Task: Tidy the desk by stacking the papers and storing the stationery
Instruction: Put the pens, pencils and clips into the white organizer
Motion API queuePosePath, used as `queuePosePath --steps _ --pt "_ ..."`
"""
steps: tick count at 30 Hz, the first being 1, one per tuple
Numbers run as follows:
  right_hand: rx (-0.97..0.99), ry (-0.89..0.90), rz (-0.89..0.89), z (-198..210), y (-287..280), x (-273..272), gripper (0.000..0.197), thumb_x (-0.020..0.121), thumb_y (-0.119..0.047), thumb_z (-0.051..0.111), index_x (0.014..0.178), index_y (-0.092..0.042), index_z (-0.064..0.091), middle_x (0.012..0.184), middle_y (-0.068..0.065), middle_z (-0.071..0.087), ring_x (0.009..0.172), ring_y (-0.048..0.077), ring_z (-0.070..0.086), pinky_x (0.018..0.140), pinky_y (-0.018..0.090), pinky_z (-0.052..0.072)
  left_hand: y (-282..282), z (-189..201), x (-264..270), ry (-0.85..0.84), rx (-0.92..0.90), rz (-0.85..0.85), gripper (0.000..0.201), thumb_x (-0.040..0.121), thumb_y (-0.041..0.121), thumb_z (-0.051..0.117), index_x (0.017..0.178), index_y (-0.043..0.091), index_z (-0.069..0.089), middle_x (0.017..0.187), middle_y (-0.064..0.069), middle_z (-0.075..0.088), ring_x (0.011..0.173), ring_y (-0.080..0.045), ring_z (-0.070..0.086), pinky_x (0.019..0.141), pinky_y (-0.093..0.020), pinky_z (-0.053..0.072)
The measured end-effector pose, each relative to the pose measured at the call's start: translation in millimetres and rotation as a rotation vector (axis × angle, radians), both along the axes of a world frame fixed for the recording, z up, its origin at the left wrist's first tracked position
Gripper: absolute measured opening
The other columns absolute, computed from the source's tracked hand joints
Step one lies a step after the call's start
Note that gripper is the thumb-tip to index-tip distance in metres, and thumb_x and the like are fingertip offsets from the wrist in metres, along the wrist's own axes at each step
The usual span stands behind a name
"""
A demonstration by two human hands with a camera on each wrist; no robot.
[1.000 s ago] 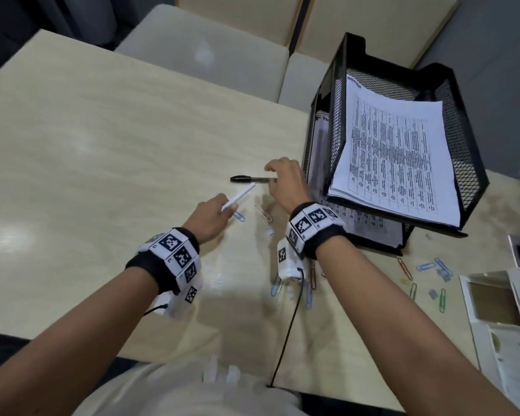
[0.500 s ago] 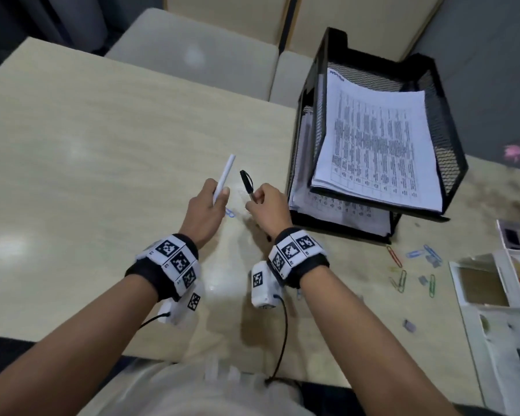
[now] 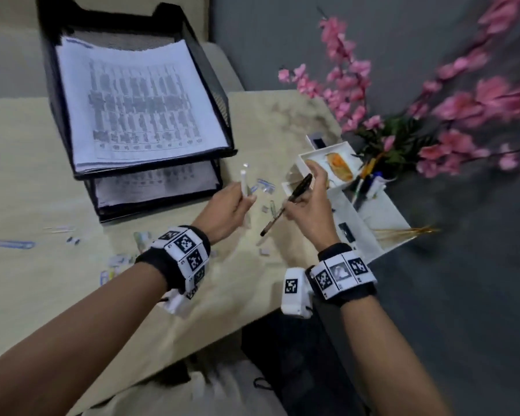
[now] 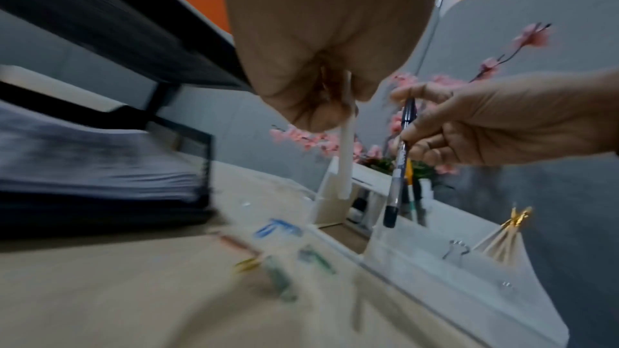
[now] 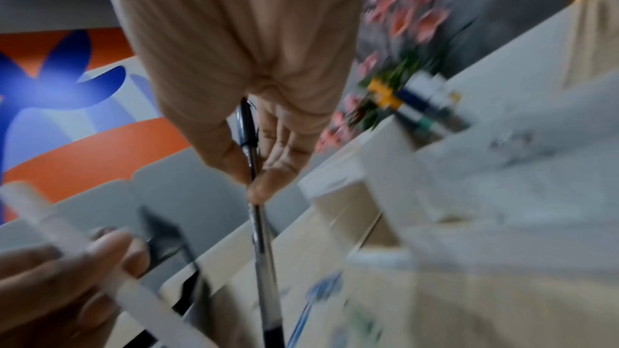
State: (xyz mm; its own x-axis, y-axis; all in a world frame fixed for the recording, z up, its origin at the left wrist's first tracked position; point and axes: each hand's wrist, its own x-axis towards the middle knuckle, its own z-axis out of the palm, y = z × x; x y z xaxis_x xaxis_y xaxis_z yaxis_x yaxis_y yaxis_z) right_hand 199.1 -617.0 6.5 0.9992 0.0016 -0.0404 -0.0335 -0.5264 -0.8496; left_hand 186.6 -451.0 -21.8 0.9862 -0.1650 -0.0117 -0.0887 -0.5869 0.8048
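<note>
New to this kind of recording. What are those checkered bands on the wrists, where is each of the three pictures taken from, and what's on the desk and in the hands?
No machine here: a person works with bare hands. The checkered wristbands carry small cameras. One picture comes from a head camera looking down; the other two look along each hand from the wrist, hence the blur.

The left hand grips a white pen. The right hand pinches a black pen between thumb and fingers.

On the desk: a black two-tier mesh tray holding printed papers, scattered paper clips, and a white organizer already holding some pens, beside pink flowers.
</note>
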Motion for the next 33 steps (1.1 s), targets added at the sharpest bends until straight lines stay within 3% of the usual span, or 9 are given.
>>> queuePosePath --steps 2,6,10,13,16,20,24,28,33 --pt "-0.027 -0.064 -0.124 12.2 -40.4 8.9 0.065 0.079 0.006 0.058 0.131 -0.022 0.031 0.095 0.008 0.060 0.076 0.021 0.063 0.077 0.044 0.056 -36.3 8.3 21.0 -0.051 -0.012 -0.052 0.025 0.095 0.020 0.049 0.087 -0.002 0.058 0.084 -0.014 0.049 0.082 -0.029 0.052 0.067 -0.026 0.028" --pt "-0.101 -0.247 -0.365 27.3 -110.1 28.5 0.049 0.086 0.002 0.050 0.129 -0.016 0.036 0.102 0.006 0.061 0.078 0.017 0.061 0.072 0.019 0.050 -106.8 30.5 56.0 -0.122 -0.029 -0.053 0.030 0.090 0.024 0.058 0.090 -0.005 0.066 0.083 -0.013 0.053 0.084 -0.025 0.054 0.069 -0.026 0.028" --pt "-0.179 -0.292 -0.481 19.6 -152.6 49.5 0.045 0.090 -0.004 0.044 0.130 -0.021 0.034 0.106 0.015 0.061 0.086 0.026 0.061 0.081 0.033 0.052 -171.3 43.0 82.4 -0.131 -0.174 -0.039 0.038 0.085 0.009 0.062 0.120 0.001 0.049 0.084 -0.022 0.067 0.080 -0.033 0.063 0.074 -0.040 0.050" --pt "-0.225 -0.278 -0.460 5.6 -167.6 67.2 0.049 0.090 -0.006 0.043 0.134 -0.023 0.032 0.122 0.020 0.057 0.105 0.035 0.059 0.091 0.044 0.050 -206.6 47.1 97.8 -0.149 -0.185 -0.033 0.060 0.083 -0.001 0.060 0.136 0.008 0.032 0.071 -0.025 0.064 0.068 -0.035 0.062 0.063 -0.042 0.050" --pt "-0.269 -0.286 -0.385 -3.5 -174.6 77.6 0.047 0.089 -0.003 0.047 0.134 -0.010 0.039 0.131 0.018 0.054 0.118 0.030 0.053 0.099 0.028 0.039 -227.9 35.3 115.4 -0.131 -0.092 -0.090 0.055 0.084 -0.005 0.053 0.134 0.008 0.035 0.066 -0.020 0.056 0.070 -0.037 0.060 0.064 -0.041 0.048" --pt "-0.355 -0.222 -0.286 -14.0 -183.8 79.7 0.047 0.087 0.001 0.050 0.134 -0.006 0.044 0.133 0.018 0.052 0.123 0.028 0.049 0.102 0.028 0.035 -245.7 18.7 122.5 -0.081 0.090 -0.173 0.054 0.087 -0.002 0.048 0.138 0.008 0.032 0.091 -0.027 0.062 0.085 -0.039 0.061 0.063 -0.037 0.040" --pt "-0.406 -0.162 -0.209 -25.4 -188.9 75.9 0.051 0.089 0.002 0.047 0.138 -0.008 0.041 0.139 0.016 0.048 0.127 0.029 0.046 0.105 0.034 0.035 -255.2 2.8 111.0 -0.116 0.241 -0.167 0.071 0.091 0.006 0.044 0.151 0.011 0.006 0.105 -0.024 0.064 0.088 -0.038 0.064 0.063 -0.038 0.044" --pt "-0.441 -0.089 -0.190 -28.2 -195.1 76.6 0.059 0.090 -0.001 0.046 0.145 -0.014 0.029 0.142 0.015 0.042 0.129 0.030 0.042 0.105 0.037 0.035 -259.1 -9.5 100.7 -0.077 0.441 -0.202 0.070 0.094 0.006 0.035 0.150 0.006 -0.007 0.141 -0.028 0.041 0.103 -0.039 0.063 0.073 -0.040 0.047" --pt "-0.468 -0.053 -0.204 -21.0 -193.3 73.4 0.058 0.092 -0.004 0.044 0.146 -0.016 0.026 0.139 0.016 0.040 0.126 0.030 0.043 0.102 0.035 0.036 -245.4 -9.8 104.5 -0.108 0.435 -0.269 0.080 0.091 0.003 0.041 0.150 0.013 -0.011 0.127 -0.025 0.053 0.088 -0.035 0.064 0.069 -0.040 0.051"
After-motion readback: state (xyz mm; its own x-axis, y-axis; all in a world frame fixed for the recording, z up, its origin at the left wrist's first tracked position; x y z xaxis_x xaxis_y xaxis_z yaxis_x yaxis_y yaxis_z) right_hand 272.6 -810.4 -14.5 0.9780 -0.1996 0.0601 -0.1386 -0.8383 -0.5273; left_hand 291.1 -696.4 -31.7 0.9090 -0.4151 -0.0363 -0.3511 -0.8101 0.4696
